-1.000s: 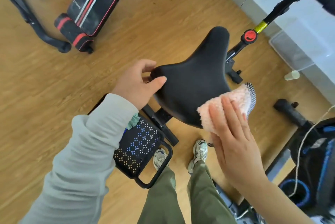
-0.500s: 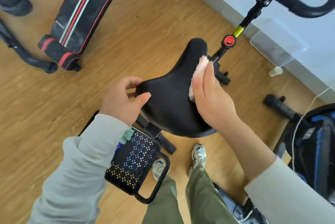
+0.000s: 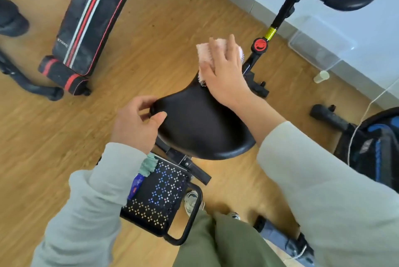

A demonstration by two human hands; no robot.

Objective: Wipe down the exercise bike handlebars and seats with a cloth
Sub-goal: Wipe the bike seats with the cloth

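On one seat (image 3: 200,126), two hands (image 3: 136,124) (image 3: 224,72), the right pressing one cloth (image 3: 204,52).

Seat (image 3: 200,124) nose: lying hidden under cloth (image 3: 204,50) and right hand (image 3: 224,72).
Cloth: mostly being covered by that hand.
Handlebars (image 3: 345,1): running off the top edge.
Bench (image 3: 90,18) lettering: blurring beyond reading.

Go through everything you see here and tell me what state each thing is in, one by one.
seat: top mostly bare, nose covered by the cloth.
cloth: pressed onto the seat's nose under the right hand.
right hand: fingers straight, pressing the cloth.
left hand: gripping the seat's wide end, thumb on top.
handlebars: no hand on them.
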